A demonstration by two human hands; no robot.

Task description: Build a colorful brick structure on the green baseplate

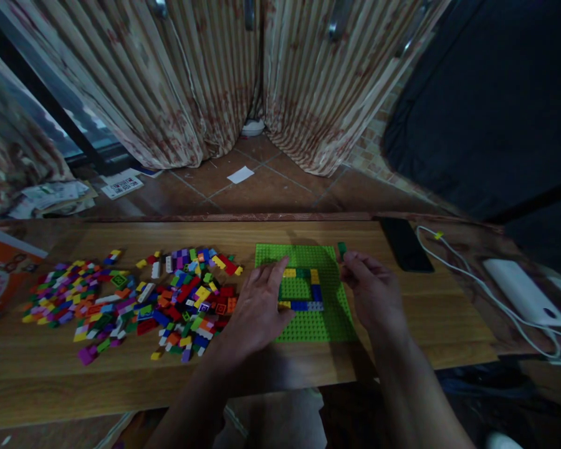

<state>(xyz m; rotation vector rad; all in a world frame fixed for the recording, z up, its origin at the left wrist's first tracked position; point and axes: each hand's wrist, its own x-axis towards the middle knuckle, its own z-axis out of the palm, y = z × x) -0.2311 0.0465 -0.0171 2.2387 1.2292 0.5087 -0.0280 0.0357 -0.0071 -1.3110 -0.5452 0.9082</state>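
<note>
A light green baseplate [303, 327] lies on the wooden table, carrying a rectangular outline of yellow, green, blue and grey bricks [315, 292]. My left hand [259, 302] rests over the plate's left part with its fingers stretched out, covering the left side of the outline. Above the plate's right edge, my right hand [371, 280] pinches a dark green brick [341, 248] between thumb and fingertips. Just left of my left hand spreads a heap of loose bricks [182, 305] in many colours.
Another brick pile [65, 293] lies farther left, near an orange bag [4, 268]. Right of the plate are a black phone [406, 245], a white power bank [523, 292] and a white cable [477, 280]. Striped curtains [177, 81] hang beyond the table [444, 318].
</note>
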